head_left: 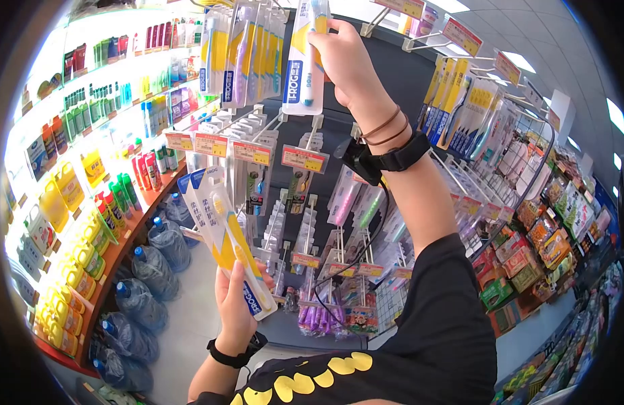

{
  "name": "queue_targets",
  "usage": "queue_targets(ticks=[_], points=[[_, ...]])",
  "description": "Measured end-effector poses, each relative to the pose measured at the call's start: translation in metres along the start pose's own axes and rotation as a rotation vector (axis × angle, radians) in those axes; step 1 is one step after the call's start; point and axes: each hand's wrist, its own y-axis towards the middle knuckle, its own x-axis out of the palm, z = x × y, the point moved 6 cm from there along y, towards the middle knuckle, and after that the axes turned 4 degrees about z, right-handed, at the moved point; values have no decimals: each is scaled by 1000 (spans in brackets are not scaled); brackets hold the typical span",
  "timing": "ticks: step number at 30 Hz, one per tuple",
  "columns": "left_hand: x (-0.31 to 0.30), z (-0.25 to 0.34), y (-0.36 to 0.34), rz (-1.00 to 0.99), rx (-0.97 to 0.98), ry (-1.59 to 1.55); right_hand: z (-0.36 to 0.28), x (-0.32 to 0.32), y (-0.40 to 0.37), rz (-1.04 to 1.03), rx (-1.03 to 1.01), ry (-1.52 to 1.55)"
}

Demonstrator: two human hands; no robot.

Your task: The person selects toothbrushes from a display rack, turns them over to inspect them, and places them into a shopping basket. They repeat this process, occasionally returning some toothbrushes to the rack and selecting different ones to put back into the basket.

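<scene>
High up at the rack, my right hand (342, 61) is closed on a packaged toothbrush (300, 77), with a white, yellow and blue card under clear plastic. The pack hangs upright in front of the dark back panel, its upper end cut off by the frame's edge. Lower and to the left, my left hand (236, 297) grips yellow-and-white toothbrush packs (224, 223), at least two, fanned and tilted leftward. Just left of my right hand hangs a row of similar toothbrush packs (241, 54).
Price tags (305, 159) on hook ends jut out below my right hand. More toothbrush packs (471, 111) hang at right. Left, a curved shelf (116, 250) holds bottles, with large water jugs (155, 270) on the floor. Snack bags (545, 229) fill the far-right shelves. A cable trails from my right wrist.
</scene>
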Motion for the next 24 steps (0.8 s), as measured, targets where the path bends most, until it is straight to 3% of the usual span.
queue_targets(ticks=[6,10,24], points=[[-4,-3,-5,-24,-61,-45,30,0,21,58,36,5],[-6,-4,-7,-17,-62,-49,50,12,20,109,-57,-504],[-8,2,-10,-51,-31,-27,90,13,38,54,65,-745]])
